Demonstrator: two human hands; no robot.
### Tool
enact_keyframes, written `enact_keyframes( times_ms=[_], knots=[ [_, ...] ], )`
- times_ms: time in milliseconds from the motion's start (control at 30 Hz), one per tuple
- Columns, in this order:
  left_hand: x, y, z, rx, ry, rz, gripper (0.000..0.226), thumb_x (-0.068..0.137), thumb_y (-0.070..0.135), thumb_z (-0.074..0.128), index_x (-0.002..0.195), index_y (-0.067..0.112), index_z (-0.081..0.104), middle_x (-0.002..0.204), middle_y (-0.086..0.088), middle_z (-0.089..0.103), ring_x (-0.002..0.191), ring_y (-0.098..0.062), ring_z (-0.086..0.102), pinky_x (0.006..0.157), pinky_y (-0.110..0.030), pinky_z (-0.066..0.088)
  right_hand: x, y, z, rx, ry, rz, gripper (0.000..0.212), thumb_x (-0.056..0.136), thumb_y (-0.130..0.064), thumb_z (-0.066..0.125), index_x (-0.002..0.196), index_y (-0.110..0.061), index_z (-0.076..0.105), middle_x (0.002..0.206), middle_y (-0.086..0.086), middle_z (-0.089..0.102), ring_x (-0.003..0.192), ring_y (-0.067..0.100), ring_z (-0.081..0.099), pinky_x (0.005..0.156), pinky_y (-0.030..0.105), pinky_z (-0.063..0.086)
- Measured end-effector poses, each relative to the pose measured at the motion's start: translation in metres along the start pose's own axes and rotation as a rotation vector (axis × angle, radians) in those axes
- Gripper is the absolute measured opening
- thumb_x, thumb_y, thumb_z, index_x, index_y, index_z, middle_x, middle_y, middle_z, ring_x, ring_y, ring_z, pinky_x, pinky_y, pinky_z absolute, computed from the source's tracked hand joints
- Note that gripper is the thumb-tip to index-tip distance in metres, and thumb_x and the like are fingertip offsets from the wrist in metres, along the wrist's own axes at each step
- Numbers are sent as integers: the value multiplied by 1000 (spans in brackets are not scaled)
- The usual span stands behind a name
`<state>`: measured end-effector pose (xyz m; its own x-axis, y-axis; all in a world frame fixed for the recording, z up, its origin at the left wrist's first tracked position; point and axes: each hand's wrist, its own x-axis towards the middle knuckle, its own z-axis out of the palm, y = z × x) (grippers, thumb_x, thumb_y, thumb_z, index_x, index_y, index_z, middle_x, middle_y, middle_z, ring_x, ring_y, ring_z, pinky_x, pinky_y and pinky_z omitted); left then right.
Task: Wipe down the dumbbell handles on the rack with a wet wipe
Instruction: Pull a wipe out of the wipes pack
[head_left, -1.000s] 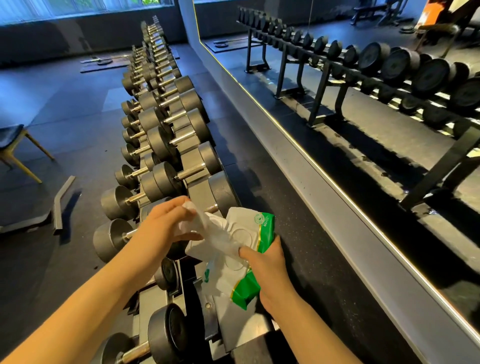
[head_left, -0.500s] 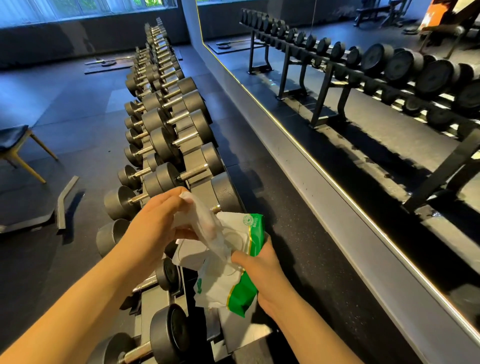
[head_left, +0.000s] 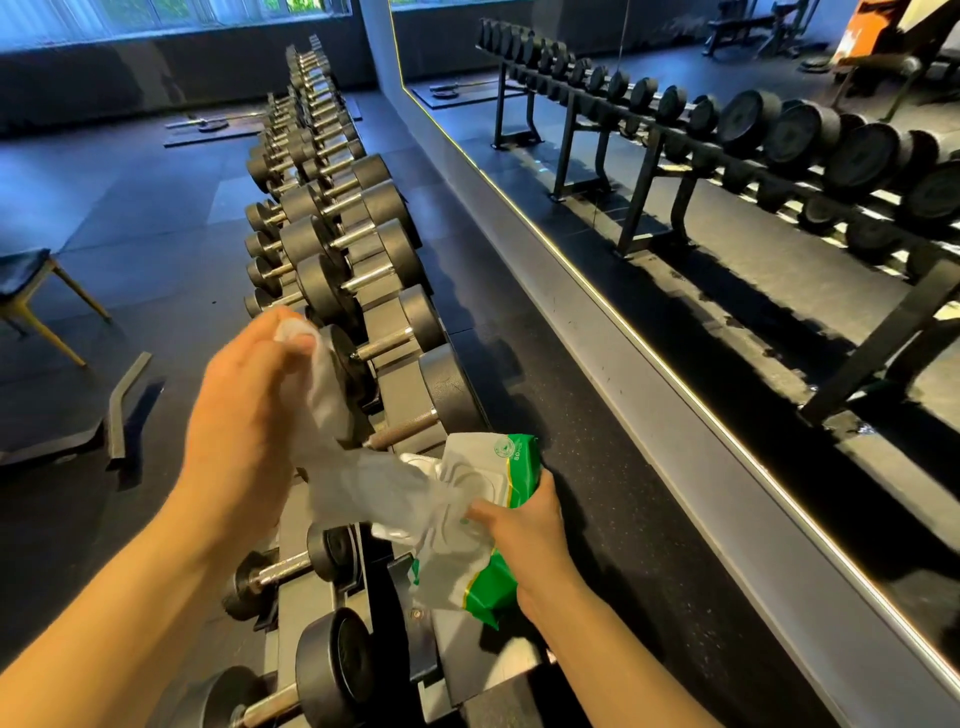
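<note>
My left grip (head_left: 244, 415) pinches the wet wipe (head_left: 363, 483), which is stretched up from the pack (head_left: 514, 467) that my right grip (head_left: 530, 535) clasps above the rack (head_left: 384, 319). The dumbbell handles (head_left: 402, 430) lie just below. To the right, open floor (head_left: 545, 415) runs until the mirror ledge (head_left: 639, 415).

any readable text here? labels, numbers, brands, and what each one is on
"80": on the green edge of the wipes pack; the letters after it are too blurred to read.
Round logo on the pack: too small to read.
Dumbbells: no numbers legible.
</note>
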<state>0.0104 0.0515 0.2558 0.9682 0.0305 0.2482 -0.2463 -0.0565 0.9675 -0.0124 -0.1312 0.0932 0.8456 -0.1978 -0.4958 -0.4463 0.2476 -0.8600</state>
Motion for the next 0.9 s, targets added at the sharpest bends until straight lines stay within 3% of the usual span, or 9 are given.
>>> enact_keyframes(
  times_ms=[100, 233, 300, 400, 467, 600, 667, 800, 900],
  knots=[
    [8, 10, -12, 65, 18, 9, 13, 83, 35, 53, 76, 25, 56, 82, -2, 53, 78, -22, 52, 58, -28, 46, 2, 5, -10, 69, -6, 22, 67, 75, -1, 82, 129, -29, 52, 115, 1, 68, 103, 22, 68, 89, 46, 60],
    [9, -10, -19, 541, -153, -141, 21, 95, 46, 66, 94, 26, 62, 92, 4, 62, 83, -15, 62, 68, -26, 48, 4, 7, -13, 151, -86, 37, 67, 75, 3, 82, 130, -26, 57, 112, 4, 75, 100, 23, 74, 84, 45, 62],
    [-1, -29, -20, 711, -213, -327, 52, 75, 67, 69, 109, 28, 57, 102, 5, 62, 89, -17, 64, 71, -29, 51, 6, 3, -12, 181, -119, 36, 67, 76, 4, 81, 133, -22, 57, 112, 5, 76, 100, 23, 74, 78, 40, 62],
    [-19, -53, -14, 771, -340, -559, 89, 56, 87, 71, 119, 27, 55, 115, 11, 61, 100, -14, 63, 92, -36, 52, 2, -7, -14, 211, -160, 37, 58, 78, 6, 79, 126, -18, 57, 106, 7, 76, 95, 24, 75, 71, 35, 60],
    [-26, -61, -11, 661, -359, -638, 85, 52, 86, 76, 106, 20, 68, 106, 8, 72, 99, -18, 66, 101, -44, 51, -1, -10, -15, 237, -204, 45, 53, 78, 7, 77, 122, -16, 58, 101, 8, 77, 92, 24, 75, 70, 35, 59],
    [-31, -63, -11, 435, -325, -673, 31, 73, 46, 82, 87, 18, 80, 93, 0, 78, 103, -30, 68, 101, -49, 48, -2, -10, -13, 280, -284, 87, 68, 66, -3, 84, 129, -13, 61, 111, 14, 75, 102, 31, 73, 83, 41, 59],
    [-32, -58, -14, 364, -342, -654, 27, 70, 44, 80, 85, 22, 82, 97, 1, 79, 104, -27, 69, 104, -49, 48, -1, -8, -11, 244, -291, 69, 66, 69, -5, 85, 130, -15, 61, 113, 12, 75, 104, 30, 73, 89, 43, 59],
    [-36, -55, -20, 269, -411, -615, 24, 75, 36, 80, 94, 22, 81, 108, 1, 78, 107, -18, 71, 112, -51, 42, -3, -9, 0, 115, -249, 28, 83, 54, -16, 91, 130, -21, 60, 113, 5, 76, 104, 25, 73, 96, 50, 57],
    [-39, -56, -24, 242, -445, -590, 37, 72, 47, 88, 99, 22, 81, 111, 1, 77, 108, -16, 71, 111, -49, 43, -6, -14, 3, 4, -179, -8, 70, 66, -9, 90, 126, -25, 57, 113, 2, 75, 103, 22, 72, 95, 49, 58]
  ],
)
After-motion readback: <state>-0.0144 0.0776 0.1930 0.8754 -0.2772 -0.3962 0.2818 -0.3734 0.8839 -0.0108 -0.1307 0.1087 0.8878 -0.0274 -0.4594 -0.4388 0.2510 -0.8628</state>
